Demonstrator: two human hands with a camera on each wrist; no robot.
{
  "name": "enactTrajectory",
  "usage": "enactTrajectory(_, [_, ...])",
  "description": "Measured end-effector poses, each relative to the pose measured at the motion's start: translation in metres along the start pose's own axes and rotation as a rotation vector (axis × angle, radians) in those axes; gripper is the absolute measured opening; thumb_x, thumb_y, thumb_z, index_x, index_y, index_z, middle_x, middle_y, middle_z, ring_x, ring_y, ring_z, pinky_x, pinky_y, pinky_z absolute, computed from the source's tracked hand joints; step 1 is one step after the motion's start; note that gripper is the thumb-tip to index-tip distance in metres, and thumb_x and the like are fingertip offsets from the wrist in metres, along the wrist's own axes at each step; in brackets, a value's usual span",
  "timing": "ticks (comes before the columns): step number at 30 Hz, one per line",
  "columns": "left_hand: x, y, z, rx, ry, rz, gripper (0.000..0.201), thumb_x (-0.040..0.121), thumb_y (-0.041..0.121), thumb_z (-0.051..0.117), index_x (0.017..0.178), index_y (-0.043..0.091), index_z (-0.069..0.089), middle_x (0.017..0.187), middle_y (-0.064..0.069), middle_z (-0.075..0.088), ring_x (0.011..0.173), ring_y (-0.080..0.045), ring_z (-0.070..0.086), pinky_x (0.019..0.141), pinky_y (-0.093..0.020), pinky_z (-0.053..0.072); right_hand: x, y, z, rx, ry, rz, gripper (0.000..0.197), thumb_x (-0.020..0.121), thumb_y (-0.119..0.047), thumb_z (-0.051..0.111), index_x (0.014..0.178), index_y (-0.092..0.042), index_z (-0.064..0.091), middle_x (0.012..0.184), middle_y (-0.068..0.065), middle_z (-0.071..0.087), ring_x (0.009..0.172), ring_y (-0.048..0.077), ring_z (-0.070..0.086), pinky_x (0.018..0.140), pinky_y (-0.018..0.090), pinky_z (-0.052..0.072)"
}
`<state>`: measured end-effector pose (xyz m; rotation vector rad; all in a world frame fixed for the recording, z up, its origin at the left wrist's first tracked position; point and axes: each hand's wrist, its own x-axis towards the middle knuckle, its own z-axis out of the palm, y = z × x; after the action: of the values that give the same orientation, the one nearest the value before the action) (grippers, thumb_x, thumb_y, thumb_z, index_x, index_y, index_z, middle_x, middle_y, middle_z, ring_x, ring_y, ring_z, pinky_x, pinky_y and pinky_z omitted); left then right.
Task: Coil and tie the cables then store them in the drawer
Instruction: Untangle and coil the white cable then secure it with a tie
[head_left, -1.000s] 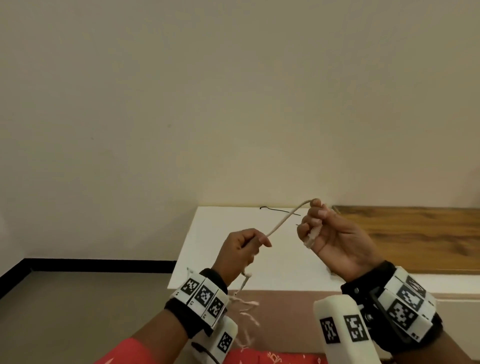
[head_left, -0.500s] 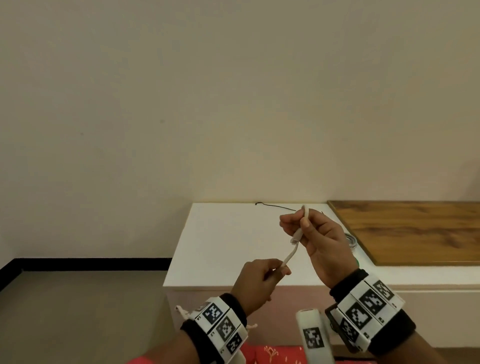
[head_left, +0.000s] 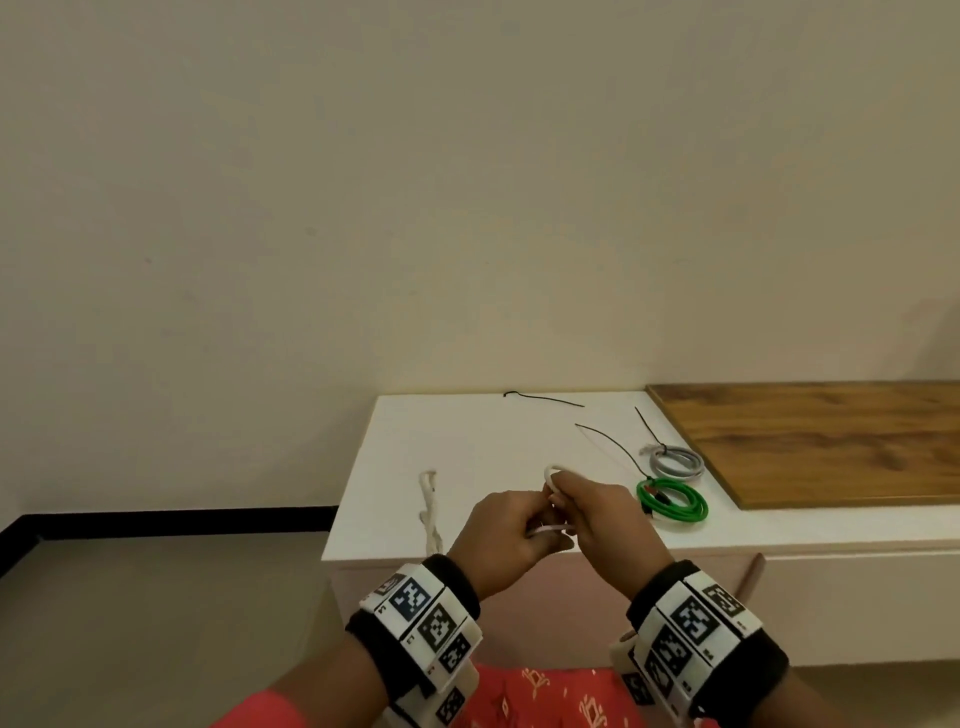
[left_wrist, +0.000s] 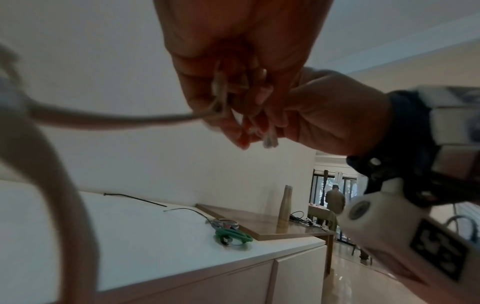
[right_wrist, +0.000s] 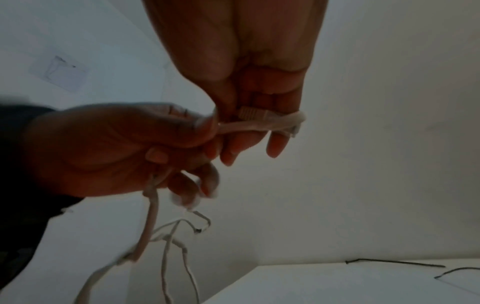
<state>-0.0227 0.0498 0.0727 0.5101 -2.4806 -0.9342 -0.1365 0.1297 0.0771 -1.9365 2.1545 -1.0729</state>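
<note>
A white cable (head_left: 554, 472) is bent into a small loop between my two hands, held just above the white cabinet top (head_left: 467, 441). My left hand (head_left: 540, 526) pinches the strand (right_wrist: 244, 125), and its tail (right_wrist: 152, 222) hangs down below the fist. My right hand (head_left: 565, 506) curls its fingers round the loop and the plug end (right_wrist: 253, 113). The same cable (left_wrist: 103, 119) sweeps off to the left in the left wrist view. A green coil (head_left: 672, 501) and a grey coil (head_left: 675, 460), both tied, lie on the top to the right. No drawer opening shows.
Another whitish cord (head_left: 429, 506) lies on the top at the left and droops over the front edge. Three black zip ties (head_left: 543, 399) (head_left: 608, 444) (head_left: 647, 423) lie near the back. A wooden board (head_left: 831, 441) adjoins on the right, with a metal bottle (left_wrist: 284, 205) on it. Cabinet fronts (left_wrist: 298, 273) are closed.
My hands have come together and dropped lower over the cabinet top. The cable, stretched between them before, is now doubled into a small loop. The view has tilted down, showing the coils.
</note>
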Motion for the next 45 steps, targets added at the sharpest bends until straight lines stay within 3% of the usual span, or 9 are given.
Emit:
enactTrajectory(5, [0.004, -0.007, -0.012, -0.168, -0.118, -0.025, 0.024, 0.085, 0.013, 0.061, 0.092, 0.023, 0.040, 0.057, 0.006, 0.049, 0.044, 0.000, 0.047, 0.051, -0.014, 0.037, -0.005, 0.011, -0.006, -0.078, -0.214, 0.120, 0.022, 0.094, -0.014, 0.039, 0.074, -0.022, 0.043, 0.058, -0.013, 0.045, 0.063, 0.015, 0.048, 0.062, 0.026, 0.037])
enactTrajectory(15, [0.005, -0.027, -0.025, -0.024, -0.215, 0.097, 0.020, 0.076, 0.031, 0.068, 0.072, 0.014, 0.059, 0.059, 0.007, 0.048, 0.057, -0.004, 0.044, 0.061, -0.022, 0.037, -0.013, 0.013, -0.023, 0.111, -0.287, 0.221, 0.038, 0.094, -0.032, 0.044, 0.057, -0.028, 0.049, 0.046, -0.008, 0.043, 0.040, -0.001, 0.045, 0.050, 0.015, 0.032])
enactTrajectory(20, [0.006, -0.015, -0.025, -0.156, -0.061, 0.161, 0.043, 0.077, 0.042, 0.056, 0.083, 0.001, 0.066, 0.064, -0.011, 0.058, 0.059, -0.018, 0.050, 0.061, -0.031, 0.042, -0.017, 0.007, -0.028, 0.628, -0.367, 0.429, 0.043, 0.096, -0.030, 0.038, 0.059, -0.012, 0.051, 0.035, -0.009, 0.034, 0.031, 0.007, 0.027, 0.037, 0.019, 0.024])
enactTrajectory(23, [0.007, -0.019, -0.023, -0.138, -0.067, 0.132, 0.020, 0.080, 0.030, 0.059, 0.071, 0.012, 0.061, 0.057, 0.007, 0.055, 0.056, -0.005, 0.052, 0.061, -0.024, 0.043, -0.019, 0.003, -0.029, 0.956, -0.294, 0.523, 0.045, 0.094, -0.029, 0.038, 0.053, -0.014, 0.047, 0.035, -0.006, 0.026, 0.032, 0.008, 0.018, 0.038, 0.018, 0.017])
enactTrajectory(29, [0.007, -0.049, -0.018, 0.052, -0.044, 0.078, 0.024, 0.085, -0.003, 0.053, 0.105, 0.006, 0.061, 0.119, -0.002, 0.062, 0.116, -0.009, 0.051, 0.088, -0.004, 0.033, -0.019, 0.002, -0.040, 1.114, -0.179, 0.594, 0.040, 0.089, -0.021, 0.034, 0.051, -0.013, 0.045, 0.033, -0.007, 0.023, 0.029, 0.007, 0.017, 0.035, 0.018, 0.018])
enactTrajectory(33, [0.009, -0.048, -0.020, -0.200, 0.185, -0.048, 0.035, 0.092, -0.001, 0.043, 0.119, 0.016, 0.056, 0.116, 0.007, 0.059, 0.109, -0.010, 0.053, 0.082, -0.008, 0.044, -0.024, 0.001, -0.041, 1.109, -0.255, 0.596, 0.030, 0.075, -0.028, 0.043, 0.049, -0.014, 0.047, 0.033, -0.006, 0.024, 0.031, 0.008, 0.017, 0.037, 0.020, 0.017])
enactTrajectory(37, [0.010, -0.038, -0.027, -0.469, 0.235, -0.213, 0.026, 0.094, 0.007, 0.042, 0.101, 0.025, 0.060, 0.103, 0.002, 0.065, 0.098, -0.017, 0.063, 0.063, -0.033, 0.054, -0.028, 0.003, -0.038, 1.134, -0.325, 0.640, 0.030, 0.076, -0.028, 0.042, 0.049, -0.014, 0.046, 0.033, -0.007, 0.024, 0.030, 0.007, 0.017, 0.034, 0.017, 0.020])
enactTrajectory(40, [0.010, -0.038, -0.034, -0.436, 0.238, -0.233, 0.018, 0.092, 0.012, 0.049, 0.094, 0.022, 0.063, 0.101, -0.003, 0.066, 0.089, -0.017, 0.062, 0.058, -0.028, 0.051, -0.029, 0.005, -0.039, 1.168, -0.285, 0.662, 0.031, 0.076, -0.028, 0.042, 0.048, -0.015, 0.045, 0.033, -0.007, 0.023, 0.029, 0.007, 0.017, 0.034, 0.018, 0.019])
enactTrajectory(45, [0.010, -0.042, -0.032, 0.126, 0.001, 0.070, 0.017, 0.086, 0.024, 0.060, 0.102, 0.022, 0.066, 0.128, 0.006, 0.051, 0.116, -0.006, 0.046, 0.092, -0.024, 0.041, -0.027, 0.005, -0.042, 1.218, -0.227, 0.665, 0.029, 0.074, -0.027, 0.043, 0.048, -0.015, 0.043, 0.033, -0.008, 0.021, 0.029, 0.006, 0.016, 0.034, 0.016, 0.018])
